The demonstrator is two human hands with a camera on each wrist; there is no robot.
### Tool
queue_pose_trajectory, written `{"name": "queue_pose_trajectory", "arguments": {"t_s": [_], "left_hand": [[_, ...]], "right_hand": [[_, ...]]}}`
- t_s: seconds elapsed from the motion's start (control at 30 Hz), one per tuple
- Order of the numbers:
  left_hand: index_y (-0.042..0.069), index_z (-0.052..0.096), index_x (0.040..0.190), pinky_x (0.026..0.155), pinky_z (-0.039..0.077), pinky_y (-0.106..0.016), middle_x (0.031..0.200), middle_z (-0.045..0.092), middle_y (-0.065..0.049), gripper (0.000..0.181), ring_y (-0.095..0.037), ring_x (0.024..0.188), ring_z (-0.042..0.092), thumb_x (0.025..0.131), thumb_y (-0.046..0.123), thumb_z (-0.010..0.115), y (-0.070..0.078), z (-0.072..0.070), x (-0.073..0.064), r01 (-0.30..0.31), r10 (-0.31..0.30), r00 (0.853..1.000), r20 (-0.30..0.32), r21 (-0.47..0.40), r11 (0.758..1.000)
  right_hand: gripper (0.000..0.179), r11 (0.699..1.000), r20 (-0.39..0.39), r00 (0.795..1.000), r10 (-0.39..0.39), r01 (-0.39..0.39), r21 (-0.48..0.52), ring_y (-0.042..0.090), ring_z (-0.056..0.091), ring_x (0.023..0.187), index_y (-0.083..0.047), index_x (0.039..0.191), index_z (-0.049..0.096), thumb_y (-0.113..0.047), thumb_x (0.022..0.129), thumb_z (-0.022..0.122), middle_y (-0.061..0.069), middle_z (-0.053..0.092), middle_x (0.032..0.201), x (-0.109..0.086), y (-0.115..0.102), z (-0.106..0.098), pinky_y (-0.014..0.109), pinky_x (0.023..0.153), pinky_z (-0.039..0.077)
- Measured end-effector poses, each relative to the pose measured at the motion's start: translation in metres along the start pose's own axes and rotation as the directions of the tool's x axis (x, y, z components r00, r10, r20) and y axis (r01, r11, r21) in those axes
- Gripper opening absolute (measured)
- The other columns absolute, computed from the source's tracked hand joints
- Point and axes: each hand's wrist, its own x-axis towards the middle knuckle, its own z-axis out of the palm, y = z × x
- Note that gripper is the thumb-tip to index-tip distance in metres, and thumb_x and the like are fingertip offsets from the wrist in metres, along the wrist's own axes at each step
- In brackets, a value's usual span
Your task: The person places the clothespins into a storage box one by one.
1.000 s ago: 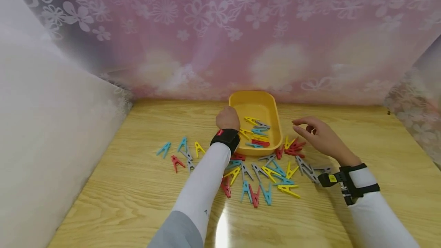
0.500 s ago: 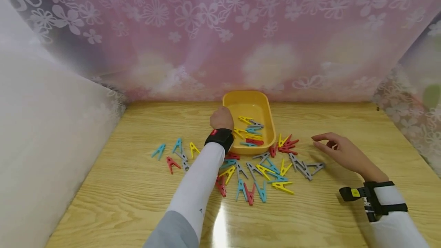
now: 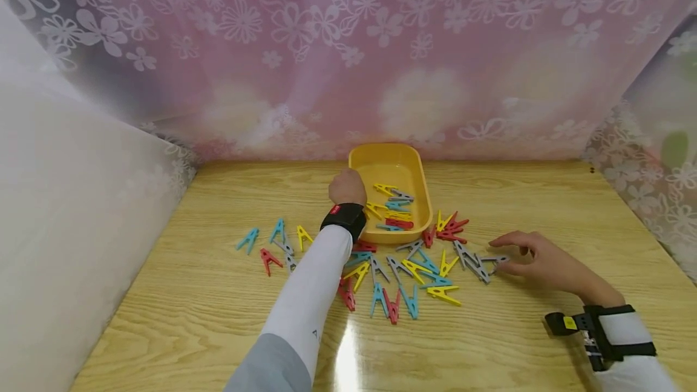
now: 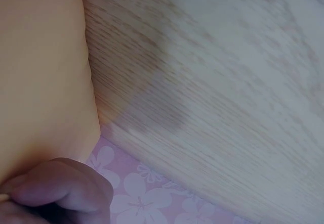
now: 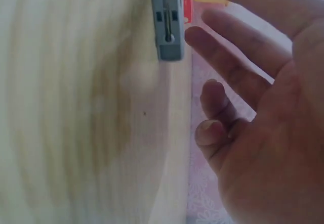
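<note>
My left hand (image 3: 348,187) grips the left rim of a yellow plastic basin (image 3: 426,198). Its curled fingers show against the basin's wall (image 4: 45,72) in the left wrist view. Several red, yellow, blue and grey clothespins lie inside, including a red clothespin (image 3: 399,223). My right hand (image 3: 550,265) is low over the table at the right, thumb and index finger apart around the end of a grey clothespin (image 3: 494,259). In the right wrist view that grey clothespin (image 5: 168,27) sits just beyond the fingertips, and the fingers (image 5: 238,72) are loosely extended.
Many clothespins lie scattered in front of the basin, such as a yellow clothespin (image 3: 443,294). A small group, with a blue clothespin (image 3: 248,239), is left of the left forearm. A pink floral cloth (image 3: 305,77) hangs behind the wooden table (image 3: 179,319).
My right hand has moved right, away from the basin, then down to the grey clothespin at the right of the pile. The left hand keeps its grip on the rim. The head view has shifted slightly.
</note>
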Motion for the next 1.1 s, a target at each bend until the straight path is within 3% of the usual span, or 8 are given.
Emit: {"name": "queue_pose_trajectory", "arguments": {"t_s": [0.13, 0.23, 0.5, 0.73, 0.93, 1.1], "left_hand": [[0.005, 0.066, 0.107, 0.065, 0.055, -0.034, 0.092, 0.066, -0.008, 0.022, -0.022, 0.080, 0.066, 0.099, 0.020, 0.052, -0.003, 0.001, 0.000, -0.007, 0.007, 1.000, -0.006, 0.012, 1.000], [0.005, 0.066, 0.107, 0.064, 0.055, -0.034, 0.092, 0.066, -0.007, 0.022, -0.022, 0.079, 0.066, 0.099, 0.020, 0.052, -0.004, 0.002, 0.001, -0.004, 0.004, 1.000, -0.009, 0.019, 1.000], [0.005, 0.066, 0.107, 0.064, 0.054, -0.033, 0.091, 0.066, -0.007, 0.023, -0.021, 0.078, 0.066, 0.099, 0.021, 0.053, -0.007, 0.001, 0.000, 0.011, -0.011, 1.000, -0.005, 0.019, 1.000], [0.005, 0.064, 0.108, 0.062, 0.054, -0.031, 0.086, 0.067, -0.007, 0.023, -0.020, 0.076, 0.066, 0.099, 0.023, 0.052, -0.006, 0.000, 0.001, 0.021, -0.021, 1.000, -0.001, 0.027, 0.999], [0.006, 0.065, 0.109, 0.058, 0.053, -0.031, 0.087, 0.067, -0.006, 0.023, -0.019, 0.075, 0.066, 0.098, 0.023, 0.054, -0.003, 0.001, 0.001, 0.022, -0.022, 1.000, 0.002, 0.038, 0.999], [0.006, 0.064, 0.109, 0.060, 0.054, -0.030, 0.087, 0.068, -0.005, 0.023, -0.019, 0.076, 0.066, 0.099, 0.023, 0.053, 0.000, 0.003, 0.001, 0.009, -0.009, 1.000, -0.006, 0.036, 0.999]], "right_hand": [[0.040, 0.999, 0.035, 0.999, -0.023, 0.024, -0.042, 0.016, 0.046, 0.097, -0.013, 0.117, 0.066, -0.028, 0.081, 0.077, 0.005, 0.062, 0.118, 0.002, -0.003, 0.006, 0.035, 0.075, 0.038], [0.040, 0.996, 0.033, 0.999, -0.043, 0.045, -0.073, 0.014, 0.043, 0.100, -0.016, 0.115, 0.067, -0.030, 0.080, 0.078, 0.003, 0.062, 0.117, 0.002, -0.003, 0.012, 0.037, 0.077, 0.038], [0.033, 0.987, 0.007, 0.994, -0.105, 0.105, -0.122, 0.012, 0.047, 0.094, -0.022, 0.108, 0.069, -0.030, 0.077, 0.080, -0.003, 0.063, 0.110, 0.007, -0.003, 0.019, 0.034, 0.075, 0.035], [0.029, 0.986, 0.008, 0.998, -0.060, 0.060, -0.158, 0.012, 0.050, 0.087, -0.021, 0.102, 0.071, -0.031, 0.077, 0.080, -0.006, 0.065, 0.102, 0.011, -0.003, 0.016, 0.032, 0.070, 0.040], [0.032, 0.985, -0.038, 0.999, -0.032, 0.025, -0.173, 0.021, 0.057, 0.091, -0.013, 0.107, 0.071, -0.030, 0.080, 0.077, 0.001, 0.067, 0.104, 0.015, -0.007, 0.005, 0.037, 0.071, 0.044], [0.029, 0.978, -0.155, 0.983, -0.095, 0.064, -0.199, 0.020, 0.051, 0.088, -0.009, 0.111, 0.068, -0.021, 0.085, 0.073, 0.007, 0.066, 0.107, 0.031, -0.019, -0.001, 0.037, 0.068, 0.040]]}}
